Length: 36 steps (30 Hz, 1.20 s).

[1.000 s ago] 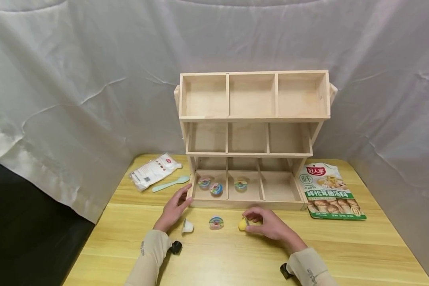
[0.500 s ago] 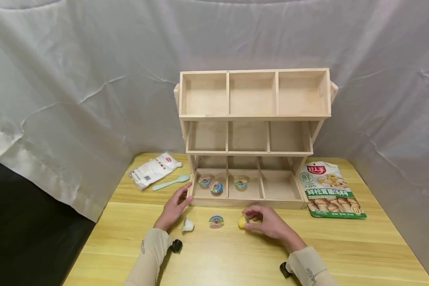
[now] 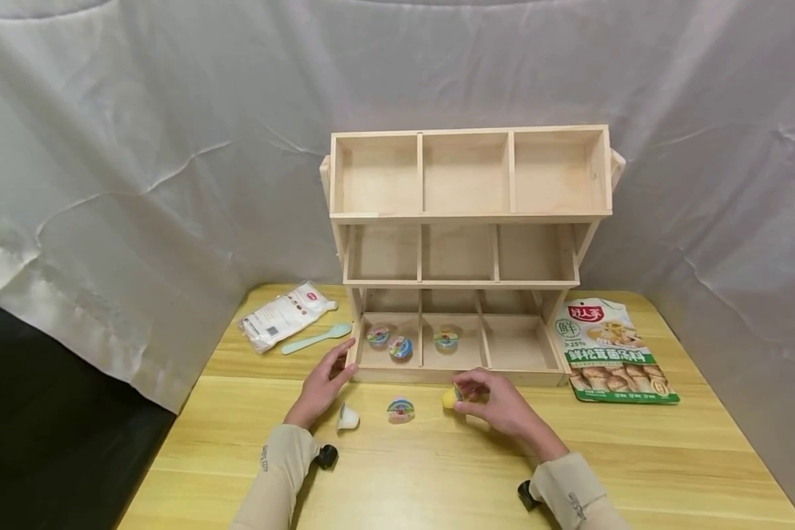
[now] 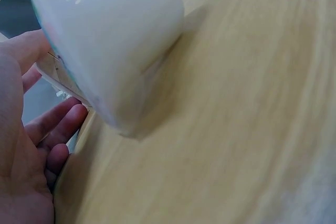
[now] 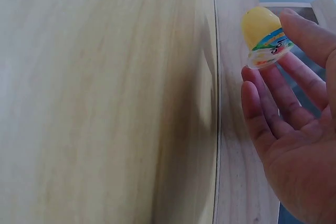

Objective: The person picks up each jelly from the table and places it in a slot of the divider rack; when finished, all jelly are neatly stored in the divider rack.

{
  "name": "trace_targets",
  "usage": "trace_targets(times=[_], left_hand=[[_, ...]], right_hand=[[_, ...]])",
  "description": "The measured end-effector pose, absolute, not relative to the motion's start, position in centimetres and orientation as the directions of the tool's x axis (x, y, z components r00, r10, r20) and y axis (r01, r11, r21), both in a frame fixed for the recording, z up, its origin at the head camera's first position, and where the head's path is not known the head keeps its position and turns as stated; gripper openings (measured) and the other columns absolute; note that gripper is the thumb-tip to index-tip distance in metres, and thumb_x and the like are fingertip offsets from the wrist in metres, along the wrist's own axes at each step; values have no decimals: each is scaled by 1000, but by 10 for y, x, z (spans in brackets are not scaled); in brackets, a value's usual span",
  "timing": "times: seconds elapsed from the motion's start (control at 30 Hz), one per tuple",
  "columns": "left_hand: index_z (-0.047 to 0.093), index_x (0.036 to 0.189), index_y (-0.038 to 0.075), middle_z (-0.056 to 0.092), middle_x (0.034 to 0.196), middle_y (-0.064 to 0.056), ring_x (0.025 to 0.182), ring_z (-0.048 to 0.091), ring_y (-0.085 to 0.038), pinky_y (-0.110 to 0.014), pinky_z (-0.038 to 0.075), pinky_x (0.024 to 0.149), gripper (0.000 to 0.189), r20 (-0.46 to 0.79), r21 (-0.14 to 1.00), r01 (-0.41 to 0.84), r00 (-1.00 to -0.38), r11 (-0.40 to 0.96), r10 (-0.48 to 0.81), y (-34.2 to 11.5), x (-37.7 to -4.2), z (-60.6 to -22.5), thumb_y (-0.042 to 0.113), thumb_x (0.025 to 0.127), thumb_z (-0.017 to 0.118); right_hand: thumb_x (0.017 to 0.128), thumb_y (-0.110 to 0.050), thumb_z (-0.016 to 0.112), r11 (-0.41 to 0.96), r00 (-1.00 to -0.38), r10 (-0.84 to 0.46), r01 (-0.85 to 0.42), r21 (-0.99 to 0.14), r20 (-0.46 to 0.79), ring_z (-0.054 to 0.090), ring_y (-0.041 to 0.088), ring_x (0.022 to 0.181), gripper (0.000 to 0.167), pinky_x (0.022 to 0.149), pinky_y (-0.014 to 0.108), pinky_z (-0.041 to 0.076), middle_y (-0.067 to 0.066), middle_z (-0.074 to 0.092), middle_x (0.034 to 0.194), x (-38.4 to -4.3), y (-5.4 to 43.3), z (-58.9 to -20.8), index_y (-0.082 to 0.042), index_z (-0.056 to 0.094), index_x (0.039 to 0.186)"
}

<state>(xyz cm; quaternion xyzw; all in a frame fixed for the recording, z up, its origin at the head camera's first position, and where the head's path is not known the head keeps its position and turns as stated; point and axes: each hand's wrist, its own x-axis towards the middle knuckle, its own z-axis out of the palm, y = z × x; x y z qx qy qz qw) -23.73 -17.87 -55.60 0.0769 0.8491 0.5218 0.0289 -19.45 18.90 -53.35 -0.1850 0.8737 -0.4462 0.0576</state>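
My right hand [image 3: 503, 405] pinches a small yellow jelly cup [image 5: 261, 27] between thumb and fingers, just in front of the rack's bottom tray; its printed lid faces the palm. My left hand [image 3: 321, 386] rests against the lower left corner of the wooden rack [image 3: 464, 375], fingers relaxed. Beside the left wrist a white jelly cup [image 4: 115, 35] lies on its side on the table. A clear jelly cup [image 3: 400, 411] with a colourful lid sits between the hands. In the bottom tray, two jelly cups [image 3: 400, 347] occupy the left compartment and one jelly cup [image 3: 446, 339] the middle.
The rack has three tiers of three compartments. Left of it lie a white plastic packet [image 3: 288, 316] and a pale green spoon [image 3: 316, 338]. A green-and-white food pouch [image 3: 616, 353] lies to its right. Grey cloth [image 3: 172, 147] hangs around the table.
My right hand has lifted the yellow jelly cup slightly and brought it a little toward the rack. The left hand stays in place.
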Motion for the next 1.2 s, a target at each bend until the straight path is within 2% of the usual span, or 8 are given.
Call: trace_targets(times=[0.13, 0.33, 0.57, 0.93, 1.2], left_hand=[[44, 158, 22, 64, 132, -14, 119, 62, -29, -48, 47, 105, 57, 48, 892, 104, -989, 440, 138, -180, -243, -571, 30, 105, 62], [46, 156, 32, 65, 132, -9, 120, 62, -25, -48, 47, 107, 56, 52, 893, 108, -989, 437, 139, -182, -243, -573, 38, 103, 64], [46, 156, 31, 63, 135, -9, 120, 61, -25, -47, 48, 106, 57, 57, 888, 119, -987, 444, 151, -183, -243, -573, 40, 103, 64], [45, 157, 32, 60, 139, -9, 121, 61, -26, -47, 47, 107, 56, 55, 888, 118, -987, 444, 153, -182, -243, -572, 39, 104, 63], [44, 157, 30, 57, 145, -9, 123, 59, -26, -45, 48, 107, 56, 61, 883, 125, -986, 451, 155, -182, -243, -571, 37, 104, 62]], right_hand=[[88, -22, 84, 531, -927, -368, -272, -802, 71, 67, 25, 103, 46, 91, 38, 57, 2, 70, 112, -194, 189, -535, -6, 70, 128], [87, -24, 85, 527, -937, -341, -260, -809, 79, 66, 23, 102, 45, 91, 40, 58, 2, 69, 111, -195, 189, -536, -9, 70, 127], [87, -23, 85, 520, -950, -306, -226, -824, 67, 67, 22, 104, 43, 92, 39, 58, 2, 69, 115, -196, 187, -536, -11, 71, 126], [86, -22, 86, 510, -957, -276, -220, -831, 85, 66, 20, 103, 43, 92, 40, 57, -1, 70, 112, -198, 185, -532, -11, 72, 125], [85, -20, 87, 481, -950, -263, -280, -831, 168, 67, 22, 102, 45, 92, 43, 57, 1, 71, 112, -204, 185, -524, -8, 71, 126]])
